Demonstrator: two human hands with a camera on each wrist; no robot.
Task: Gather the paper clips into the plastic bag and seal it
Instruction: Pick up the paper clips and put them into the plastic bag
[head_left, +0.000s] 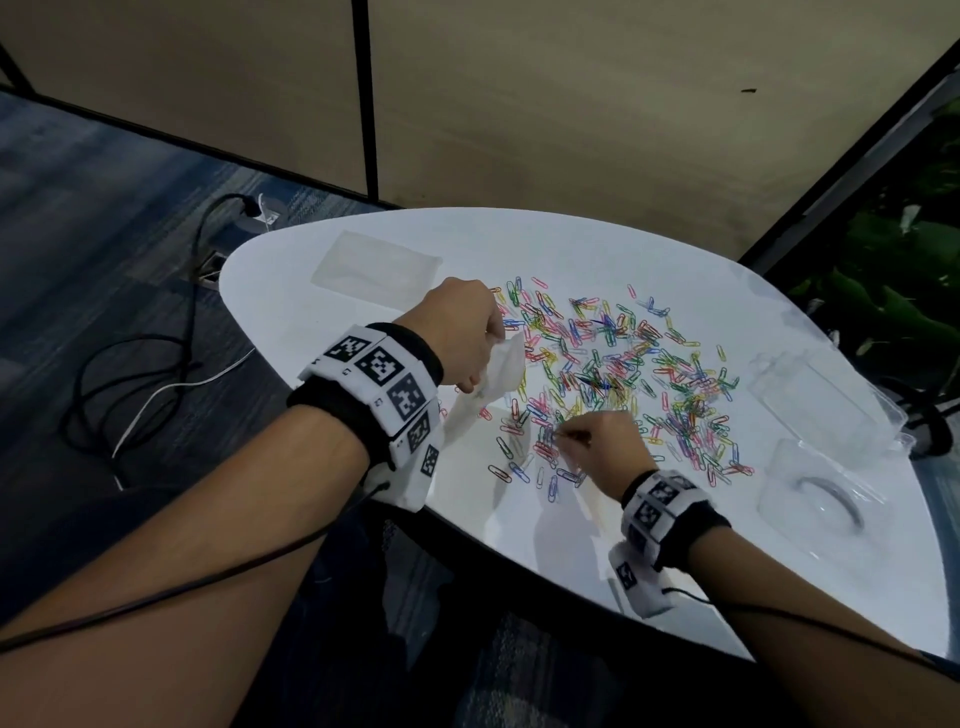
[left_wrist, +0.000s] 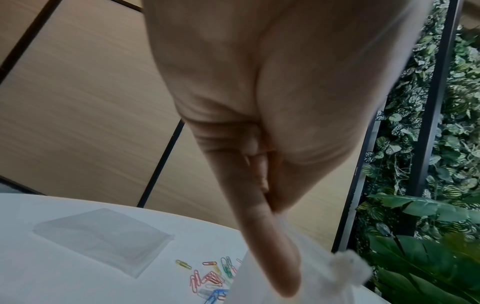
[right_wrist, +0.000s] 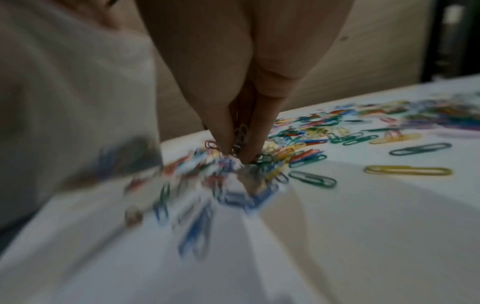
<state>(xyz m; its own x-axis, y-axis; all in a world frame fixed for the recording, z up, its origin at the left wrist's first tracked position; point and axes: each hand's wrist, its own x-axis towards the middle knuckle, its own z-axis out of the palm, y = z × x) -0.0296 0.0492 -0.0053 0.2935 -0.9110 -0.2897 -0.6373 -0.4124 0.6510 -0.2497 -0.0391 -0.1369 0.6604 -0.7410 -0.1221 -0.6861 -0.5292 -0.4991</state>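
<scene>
Several coloured paper clips (head_left: 613, 374) lie scattered over the middle of the white table (head_left: 322, 322). My left hand (head_left: 470, 338) pinches the top edge of a clear plastic bag (head_left: 488, 384), which hangs down to the table at the pile's left edge. The left wrist view shows thumb and forefinger pressed on the bag's rim (left_wrist: 306, 257). My right hand (head_left: 592, 441) is down at the near side of the pile, fingertips (right_wrist: 223, 142) pinching a few paper clips (right_wrist: 240, 133) against the table.
A stack of spare flat bags (head_left: 376, 267) lies at the table's far left. Clear plastic containers (head_left: 826, 400) and a clear lid (head_left: 821, 499) stand at the right. Cables (head_left: 135, 384) run over the floor on the left; plants (head_left: 914, 291) on the right.
</scene>
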